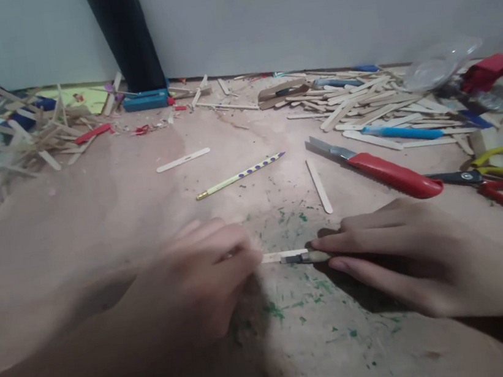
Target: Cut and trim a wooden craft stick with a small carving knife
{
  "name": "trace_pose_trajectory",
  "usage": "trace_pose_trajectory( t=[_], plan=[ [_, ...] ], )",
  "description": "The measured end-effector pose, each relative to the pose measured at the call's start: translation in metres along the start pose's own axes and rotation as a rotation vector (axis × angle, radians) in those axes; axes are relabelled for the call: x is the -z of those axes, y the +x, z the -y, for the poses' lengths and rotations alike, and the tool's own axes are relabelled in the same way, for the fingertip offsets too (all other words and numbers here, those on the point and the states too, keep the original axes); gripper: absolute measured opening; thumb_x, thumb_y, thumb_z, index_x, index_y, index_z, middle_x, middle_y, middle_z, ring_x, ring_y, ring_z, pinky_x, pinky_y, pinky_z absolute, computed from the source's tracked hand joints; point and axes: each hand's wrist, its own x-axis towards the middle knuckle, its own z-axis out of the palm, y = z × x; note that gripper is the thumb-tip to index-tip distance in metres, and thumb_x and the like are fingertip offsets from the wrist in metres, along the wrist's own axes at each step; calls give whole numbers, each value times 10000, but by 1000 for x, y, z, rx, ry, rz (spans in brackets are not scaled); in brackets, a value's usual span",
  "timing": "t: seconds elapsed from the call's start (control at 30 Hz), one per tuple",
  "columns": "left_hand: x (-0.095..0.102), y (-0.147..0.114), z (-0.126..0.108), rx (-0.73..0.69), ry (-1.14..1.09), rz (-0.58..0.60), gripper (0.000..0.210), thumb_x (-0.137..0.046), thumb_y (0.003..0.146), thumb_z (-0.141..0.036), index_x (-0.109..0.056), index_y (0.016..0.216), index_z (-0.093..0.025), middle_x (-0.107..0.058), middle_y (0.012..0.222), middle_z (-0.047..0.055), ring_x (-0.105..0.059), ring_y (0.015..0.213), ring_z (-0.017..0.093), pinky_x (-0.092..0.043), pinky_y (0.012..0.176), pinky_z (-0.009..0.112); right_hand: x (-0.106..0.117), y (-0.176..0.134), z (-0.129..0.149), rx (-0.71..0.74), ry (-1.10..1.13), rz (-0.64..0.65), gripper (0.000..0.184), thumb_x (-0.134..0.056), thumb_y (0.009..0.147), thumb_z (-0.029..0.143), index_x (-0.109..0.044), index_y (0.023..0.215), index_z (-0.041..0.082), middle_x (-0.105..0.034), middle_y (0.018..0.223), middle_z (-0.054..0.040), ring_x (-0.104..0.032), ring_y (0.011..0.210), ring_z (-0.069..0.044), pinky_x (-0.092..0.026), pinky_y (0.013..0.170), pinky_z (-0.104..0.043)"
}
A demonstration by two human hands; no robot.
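The left hand (207, 274) is pinching the near end of a stick (272, 257) between thumb and forefinger, its other fingers curling in; it is looking blurred. The stick is lying roughly level across the gap between the two hands, low over the table (135, 219). The right hand (417, 253) is holding a small metal-tipped tool (294, 259) in a narrow grip, thumb below and fingers above, with the metal tip pointing left along the stick's lower edge. Whether the right fingers are also gripping the stick, I cannot tell. Green flecks (274, 310) are lying scattered around and below the hands. Beyond them, a pencil (240, 176) is lying aslant, its point to the right, with a loose stick (183, 160) lying farther back on the left and another stick (319, 187) nearer the right hand. A red-handled blade (393, 175) is resting just beyond the right hand, and scissors (467, 176) are lying to its right. Behind these, a blue pen (404, 132) is resting on a stick pile (374, 101), while a second heap (55, 124) is spreading at far left.
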Motion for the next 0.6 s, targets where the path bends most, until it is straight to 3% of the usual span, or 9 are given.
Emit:
trace_pose_trajectory(
  t=[0.17,0.27,0.37,0.43,0.6],
  plan=[
    [-3,1,2,-15,-5,-8,399,-536,1184,-24,-860,1064,-222,-904,1086,55,-830,980,255,-616,887,429,-5,-4,-2,-42,2,-45,326,-612,1333,198,-835,1516,348,-963,1065,-42,-917,806,-238,-732,633,-384],
    [0,1,2,-37,-13,-24,398,-535,1179,-30,-865,1053,-213,-879,1054,52,-795,944,254,-595,883,438,-6,-6,-5,-40,8,-36,314,-578,1367,273,-798,1560,388,-947,1050,-19,-891,767,-205,-707,614,-358],
    [6,1,0,-29,2,33,401,-545,1187,3,-880,1134,-212,-884,1126,37,-808,1049,242,-597,965,410,-5,-4,-6,-42,10,-26,320,-536,1392,346,-758,1611,419,-924,1037,-14,-890,790,-201,-708,634,-351],
    [9,1,-1,6,0,65,442,-523,1191,33,-881,1140,-221,-886,1163,25,-813,1093,226,-594,995,383,-5,-3,-7,-40,-4,-11,311,-548,1391,339,-754,1617,401,-939,1085,-29,-915,849,-210,-723,660,-351],
    [6,3,-3,50,-75,8,487,-481,1200,29,-836,992,-231,-860,1046,9,-790,973,194,-576,853,331,-7,-7,-9,-37,-33,-3,264,-579,1384,296,-781,1549,336,-953,1136,-45,-915,839,-193,-707,645,-333]
  ],
)
